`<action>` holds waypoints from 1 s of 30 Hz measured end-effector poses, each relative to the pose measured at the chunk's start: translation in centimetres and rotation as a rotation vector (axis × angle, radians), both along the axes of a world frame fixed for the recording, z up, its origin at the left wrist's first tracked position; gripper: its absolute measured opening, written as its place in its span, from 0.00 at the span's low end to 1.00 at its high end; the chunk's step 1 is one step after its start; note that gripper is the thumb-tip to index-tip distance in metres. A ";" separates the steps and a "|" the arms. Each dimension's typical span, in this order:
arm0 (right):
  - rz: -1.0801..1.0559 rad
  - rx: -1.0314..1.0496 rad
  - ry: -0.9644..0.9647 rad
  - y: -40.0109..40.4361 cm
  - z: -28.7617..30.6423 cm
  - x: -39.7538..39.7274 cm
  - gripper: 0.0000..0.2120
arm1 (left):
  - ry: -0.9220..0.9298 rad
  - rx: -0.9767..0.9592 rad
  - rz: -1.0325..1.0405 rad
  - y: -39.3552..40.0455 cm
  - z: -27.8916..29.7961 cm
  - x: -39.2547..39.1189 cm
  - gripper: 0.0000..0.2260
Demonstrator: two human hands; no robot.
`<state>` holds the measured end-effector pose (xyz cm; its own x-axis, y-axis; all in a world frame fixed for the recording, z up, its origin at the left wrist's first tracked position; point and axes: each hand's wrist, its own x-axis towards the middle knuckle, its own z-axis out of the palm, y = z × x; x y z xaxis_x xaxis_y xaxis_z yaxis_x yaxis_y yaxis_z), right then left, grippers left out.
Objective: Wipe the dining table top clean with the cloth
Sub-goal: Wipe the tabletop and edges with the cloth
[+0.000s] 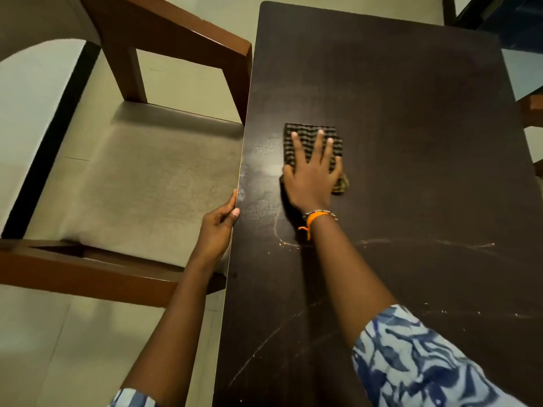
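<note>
right hand: your right hand [311,174] lies flat on the cloth [311,142], palm down, fingers straight and spread, pressing it against the table; nothing is curled round the fabric.
left hand: your left hand [219,227] grips the left edge of the table top [411,142], thumb on the upper surface, the other fingers curled under the rim.
cloth: a folded, dark checked cloth, lying flat on the table top near its left edge, about halfway along the length you can see; its far part shows beyond your fingertips and a rumpled corner sticks out to the right of your palm.
table top: dark brown, long, running away from you; a pale smeared patch sits just left of the cloth, by the edge.
dust lines: thin pale lines of crumbs [426,243] cross the surface nearer to you than the cloth, one running across behind your right wrist, another curving down toward the near left corner, and a few specks lie at the right.
wrist: an orange thread and a beaded band [318,215] sit on your right wrist.
sleeves: a blue and white patterned sleeve [417,362] covers your right upper arm; a bit of the same fabric shows at the left elbow.
chair: a wooden armchair [132,177] with a pale cushioned seat stands just beside the table's left edge, its arm nearly touching the table.
floor: pale tiles [53,348] under the chair.
</note>
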<state>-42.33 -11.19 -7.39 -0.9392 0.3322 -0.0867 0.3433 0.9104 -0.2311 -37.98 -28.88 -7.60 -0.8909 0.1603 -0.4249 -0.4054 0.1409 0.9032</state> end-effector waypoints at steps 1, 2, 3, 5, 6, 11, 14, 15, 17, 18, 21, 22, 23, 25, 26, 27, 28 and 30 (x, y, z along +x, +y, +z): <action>0.041 -0.013 0.007 -1.6 0.0 -0.5 0.29 | 0.000 0.004 -0.005 -0.1 0.0 0.0 0.19; 0.084 -0.022 0.011 -3.0 -0.1 -1.0 0.29 | 0.002 0.010 -0.004 0.0 0.0 -0.1 0.19; 0.125 -0.025 0.009 -4.1 -0.1 -1.4 0.29 | 0.002 0.016 0.002 0.0 -0.1 -0.1 0.19; 0.187 -0.016 -0.002 -5.4 -0.1 -2.0 0.29 | 0.006 0.012 0.003 0.0 -0.1 -0.2 0.19; 0.208 -0.009 -0.009 -5.6 0.0 -2.2 0.29 | 0.007 0.002 -0.008 -0.1 0.0 -0.2 0.19; 0.283 -0.037 -0.027 -6.2 0.2 -0.5 0.29 | -0.067 -0.023 -0.005 -0.5 0.8 0.5 0.17; 0.314 -0.053 -0.022 -7.8 0.1 3.0 0.29 | -0.132 -0.085 0.077 -1.0 1.3 1.8 0.15; 0.327 -0.055 -0.022 -8.2 0.1 4.2 0.30 | -0.137 -0.113 0.084 -1.2 1.6 2.4 0.15; 0.356 -0.053 -0.028 -8.8 -0.1 6.3 0.30 | -0.135 -0.151 0.081 -1.7 2.0 3.5 0.15; 0.372 -0.052 -0.032 -8.8 -0.2 7.1 0.30 | -0.129 -0.163 0.076 -1.9 2.1 4.0 0.16; 0.431 -0.069 -0.037 -8.1 -0.3 8.0 0.29 | -0.126 -0.175 0.066 -2.1 2.7 5.2 0.16; 0.442 -0.076 -0.036 -7.7 -0.3 8.1 0.29 | -0.122 -0.171 0.058 -2.1 2.9 5.4 0.17; 0.442 -0.076 -0.033 -7.2 -0.1 8.2 0.30 | -0.114 -0.165 0.043 -1.9 3.1 5.6 0.17; 0.409 -0.068 -0.030 -5.7 0.1 8.4 0.30 | -0.090 -0.167 0.017 -1.5 3.4 5.8 0.18; 0.377 -0.060 -0.033 -4.6 0.2 8.6 0.30 | -0.077 -0.175 0.016 -1.2 3.4 5.8 0.18; 0.338 -0.048 -0.040 -3.4 0.3 8.8 0.30 | -0.065 -0.186 0.022 -1.1 3.4 5.9 0.18; 0.289 -0.033 -0.046 -1.8 0.5 9.1 0.30 | -0.052 -0.201 0.028 -1.0 3.3 5.9 0.18; 0.185 -0.004 -0.051 1.6 0.8 9.9 0.31 | -0.030 -0.236 0.034 -0.9 2.9 6.0 0.18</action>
<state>-32.44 -9.58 -6.60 -0.9787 0.1537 -0.1364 0.1814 0.9581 -0.2219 -31.98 -29.73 -4.72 -0.8803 0.0239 -0.4738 -0.4400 0.3324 0.8342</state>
